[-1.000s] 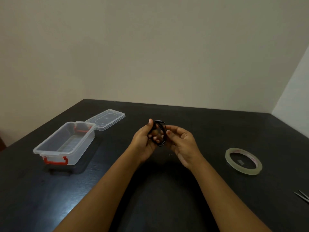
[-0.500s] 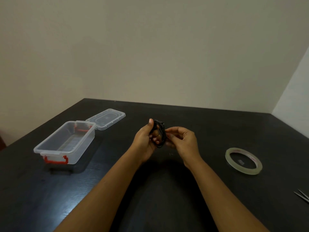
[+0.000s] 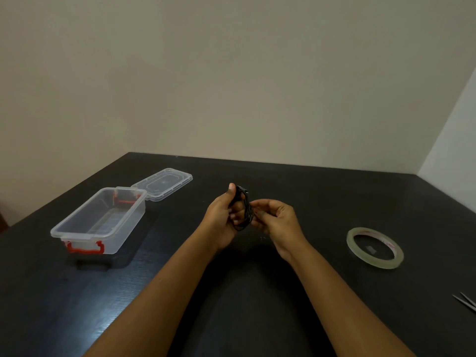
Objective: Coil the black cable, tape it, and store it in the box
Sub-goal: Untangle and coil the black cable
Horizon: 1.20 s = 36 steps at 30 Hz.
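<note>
On the dark table point(image 3: 309, 191), centre, held clear of the surface: one black cable point(image 3: 243, 215), wound into a small upright coil.

Left hand point(image 3: 221, 220): grips the coil from its left side, thumb raised along the top and fingers curled in against the loops.

Right hand point(image 3: 278, 220): close against the coil's right side, fingertips pinching at the loops; the exact point of contact is too small to make out. Both hands meet at the coil, forearms reaching in from the near edge.

Left of the hands, well apart from them: one clear plastic storage box point(image 3: 123, 235), rectangular and open, with nothing visible inside. Red latch point(image 3: 85, 249) on the near end wall; second red latch point(image 3: 125, 202) on the far end.

Just behind the box, touching or nearly touching its far corner: one clear lid point(image 3: 164, 184), lying flat on the table.

Right of the hands, well apart: one roll of clear adhesive tape point(image 3: 378, 264), lying flat.

Far right, at the frame's edge: two thin metal points point(image 3: 466, 302) lying on the table; the tool is cut off and cannot be identified.

Behind the table: plain beige wall point(image 3: 231, 73).
</note>
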Motion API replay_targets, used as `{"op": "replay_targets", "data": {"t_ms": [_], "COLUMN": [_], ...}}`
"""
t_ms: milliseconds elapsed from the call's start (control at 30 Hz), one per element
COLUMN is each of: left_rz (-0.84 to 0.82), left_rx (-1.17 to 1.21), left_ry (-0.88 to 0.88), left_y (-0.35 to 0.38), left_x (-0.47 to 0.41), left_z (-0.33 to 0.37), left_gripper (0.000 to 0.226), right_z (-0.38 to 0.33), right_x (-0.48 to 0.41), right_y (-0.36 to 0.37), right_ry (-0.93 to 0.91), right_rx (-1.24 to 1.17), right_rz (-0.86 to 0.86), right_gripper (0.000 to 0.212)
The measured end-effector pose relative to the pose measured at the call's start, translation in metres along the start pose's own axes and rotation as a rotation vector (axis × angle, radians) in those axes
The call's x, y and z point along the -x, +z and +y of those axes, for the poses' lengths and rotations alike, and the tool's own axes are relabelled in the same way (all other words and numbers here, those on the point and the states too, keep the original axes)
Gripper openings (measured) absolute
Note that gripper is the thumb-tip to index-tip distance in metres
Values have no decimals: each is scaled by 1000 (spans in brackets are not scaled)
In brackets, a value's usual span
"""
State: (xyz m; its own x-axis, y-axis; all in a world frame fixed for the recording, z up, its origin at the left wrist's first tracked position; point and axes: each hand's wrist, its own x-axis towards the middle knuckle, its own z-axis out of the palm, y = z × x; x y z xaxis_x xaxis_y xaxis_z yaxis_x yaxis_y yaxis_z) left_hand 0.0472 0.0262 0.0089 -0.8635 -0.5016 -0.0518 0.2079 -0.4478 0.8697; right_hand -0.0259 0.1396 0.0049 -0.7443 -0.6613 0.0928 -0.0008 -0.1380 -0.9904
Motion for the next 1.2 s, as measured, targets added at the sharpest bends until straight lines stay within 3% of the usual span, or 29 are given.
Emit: {"op": "replay_targets", "data": {"t_ms": [433,600,767,1000,1200], "left_rz": [-22,17,33,41,22], "left_rx": [-58,-143,-75,-49,21], "left_ry": [3,83,66,43,21], "left_y": [3,2,2,8,16], "left_x": [0,-1,-1,4,9], "left_z": [-3,-4,-6,-6,-6], "left_gripper": [46,37,38,31,29], "right_z": [-1,-4,0,6,8], "right_x": [1,2,0,-1,-5], "right_y": [0,-3,-1,3,-3], "right_ry": [91,93,25,-54,-50], "right_rx": [-48,-107,-19,152,97], "right_rz": [-36,-101,20,16,89], "right_gripper": [17,29,22,11,8]}}
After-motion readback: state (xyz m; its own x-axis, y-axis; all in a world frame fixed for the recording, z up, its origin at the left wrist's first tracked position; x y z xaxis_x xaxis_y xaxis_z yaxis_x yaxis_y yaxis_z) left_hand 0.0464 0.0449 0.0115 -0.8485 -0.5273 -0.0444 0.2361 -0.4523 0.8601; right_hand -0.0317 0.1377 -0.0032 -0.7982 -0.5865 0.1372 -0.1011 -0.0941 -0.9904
